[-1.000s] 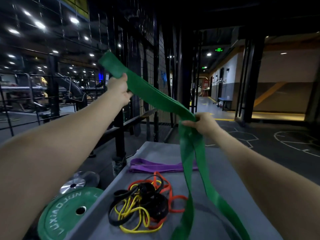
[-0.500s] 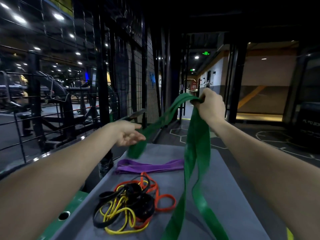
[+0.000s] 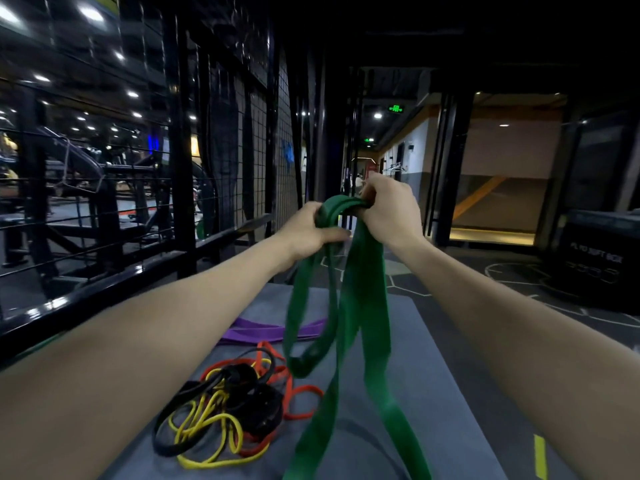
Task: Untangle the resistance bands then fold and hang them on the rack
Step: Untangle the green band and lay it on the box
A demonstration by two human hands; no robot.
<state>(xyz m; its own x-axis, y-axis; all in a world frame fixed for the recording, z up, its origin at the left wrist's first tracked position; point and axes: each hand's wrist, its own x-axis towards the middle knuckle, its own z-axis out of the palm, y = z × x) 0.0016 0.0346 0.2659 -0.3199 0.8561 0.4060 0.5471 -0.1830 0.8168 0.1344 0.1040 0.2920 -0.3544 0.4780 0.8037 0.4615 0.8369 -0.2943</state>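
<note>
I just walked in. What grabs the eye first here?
The wide green band, gathered at centre between the left hand and right hand, its loops hanging down to the grey mat. Lower left on the mat lies a tangle of yellow, black and orange bands, with a purple band flat behind it.

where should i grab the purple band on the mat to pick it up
Probably take the purple band at its left end, coming from above with the left hand. It lies flat on the grey mat, doubled into a long strip. Its left end is in the open; its right part is behind the hanging green band, and the tangled bands lie nearer.
</note>
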